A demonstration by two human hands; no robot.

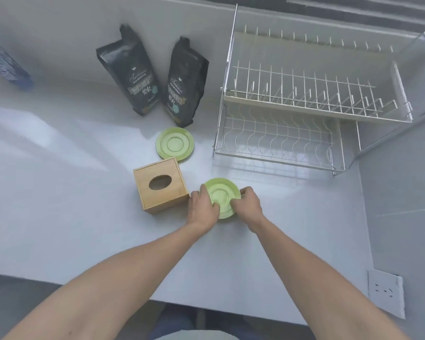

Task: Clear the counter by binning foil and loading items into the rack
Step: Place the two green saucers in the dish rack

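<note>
A light green plate (221, 193) lies upside down on the white counter (84, 192), just right of the wooden tissue box. My left hand (203, 207) grips its left rim and my right hand (247, 206) grips its right rim, fingers curled over the edge. A second green plate (175, 143) lies upside down farther back, in front of the black bags. The two-tier wire dish rack (304, 106) stands at the back right with nothing in it. No foil is visible.
A wooden tissue box (160, 186) sits left of my hands. Two black coffee bags (133, 74) (185, 84) stand against the back wall. A blue package (6, 66) is at the far left. A wall socket (385, 292) is on the right.
</note>
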